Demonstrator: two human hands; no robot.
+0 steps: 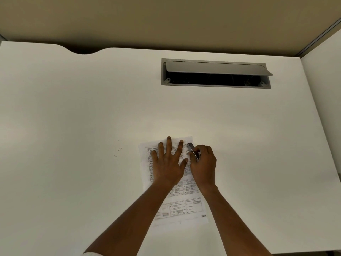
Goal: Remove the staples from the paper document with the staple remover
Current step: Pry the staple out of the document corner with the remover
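A printed paper document point(186, 206) lies flat on the white desk in front of me. My left hand point(168, 161) presses on its upper part with fingers spread. My right hand point(203, 163) grips a metal staple remover point(192, 150), whose tip points at the paper's top right corner. A small staple point(187, 141) shows faintly just beyond that tip. Several loose bent staples point(119, 148) lie on the desk to the left of the paper.
The white desk point(73, 117) reaches to a beige partition at the back. A grey cable hatch point(215, 73) with its lid raised is set into the desk behind the paper. A white side panel point(324, 108) bounds the right.
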